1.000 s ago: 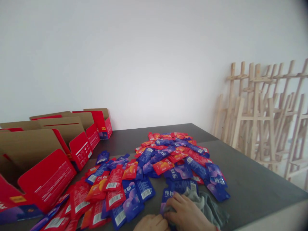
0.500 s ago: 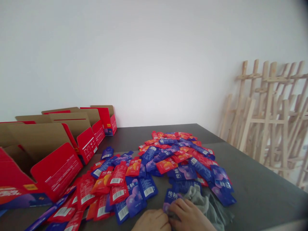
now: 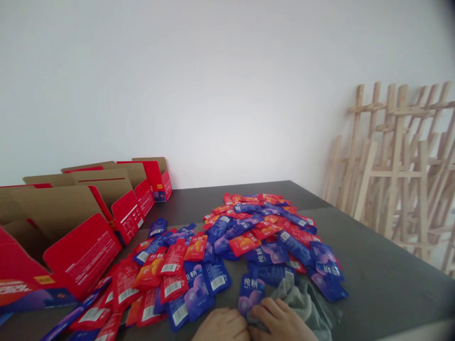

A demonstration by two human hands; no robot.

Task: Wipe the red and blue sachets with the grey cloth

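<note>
At six o'clock, a grey cloth point(image 3: 297, 299) is gripped by the right hand point(image 3: 279, 323) against a blue pouch point(image 3: 250, 293); the left hand's point(image 3: 223, 327) grip cannot be told. Beyond, red and blue pouches point(image 3: 245, 244) are strewn across the bench point(image 3: 377, 270); boxes point(image 3: 83, 258) are ranged at nine o'clock, easels point(image 3: 397, 142) at three.

We've got a dark worktop point(image 3: 377, 265): open red boxes point(image 3: 83, 258) toward left edge, red and blue pouches point(image 3: 245, 243) heaped from far edge toward near edge, crumpled grey cloth point(image 3: 296, 300) by near edge.

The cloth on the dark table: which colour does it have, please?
The cloth is greyish green; the head view shows it best.
</note>
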